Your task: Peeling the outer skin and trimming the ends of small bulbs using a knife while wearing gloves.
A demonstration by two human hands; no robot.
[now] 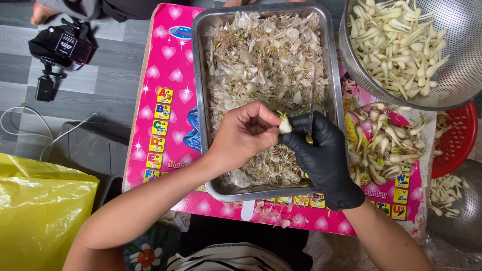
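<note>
Two hands are being held together over a rectangular metal tray (199,75), with a small white bulb (284,125) being pinched between them. The bulb is being gripped by the fingertips of the bare left hand (244,133), closed around its left side, while the right hand (321,150), covered by a black glove, is being pressed against its right side. A thin knife (311,108) is being held in the gloved hand, its blade being pointed away from the person over the tray. The tray is being filled with papery peelings and root trimmings (261,55). Unpeeled bulbs (381,145) are being kept in a heap on the pink heart-patterned surface (165,90), just right of the tray. Peeled white bulbs (396,40) are being collected in a metal colander (462,75) at the upper right. A red basket (459,138) is being partly covered by the colander. A yellow plastic bag (40,211) is lying on the floor at the lower left.
</note>
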